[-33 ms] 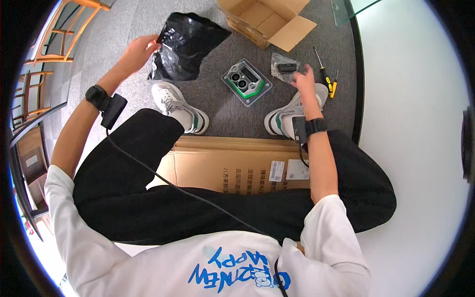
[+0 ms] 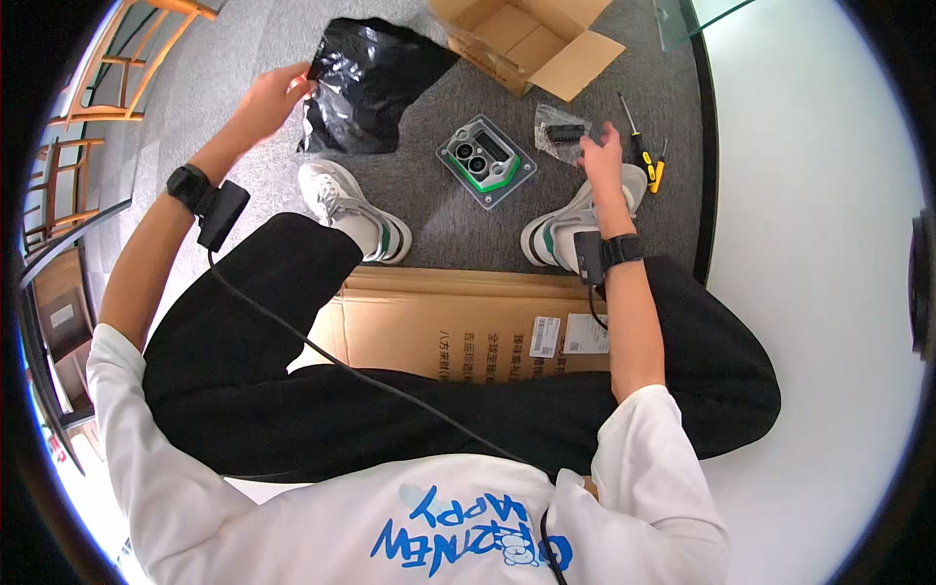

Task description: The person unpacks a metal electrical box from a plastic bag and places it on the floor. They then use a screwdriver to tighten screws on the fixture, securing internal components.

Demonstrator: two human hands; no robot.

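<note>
My left hand (image 2: 271, 101) pinches the left edge of a shiny black plastic bag (image 2: 363, 93), which spreads out flat above my left shoe. My right hand (image 2: 603, 159) is over my right shoe, its fingers apart and nothing visible in them. Close beside those fingertips lies a small clear plastic bag (image 2: 548, 148) with a black part (image 2: 565, 133) and tiny pieces in it. Between my feet, a grey device with a green rim and two round black openings (image 2: 480, 166) sits in a clear plastic tray (image 2: 489, 202).
An open cardboard box (image 2: 531, 44) stands at the far side. Two yellow-and-black screwdrivers (image 2: 642, 156) lie right of my right shoe. Flat cardboard (image 2: 409, 312) lies under my legs. A white wall (image 2: 819, 292) borders the right, with wooden chairs (image 2: 127, 63) far left.
The black plastic bag has shifted slightly up and to the right with my left hand's pinch. My right hand's fingers have moved a little.
</note>
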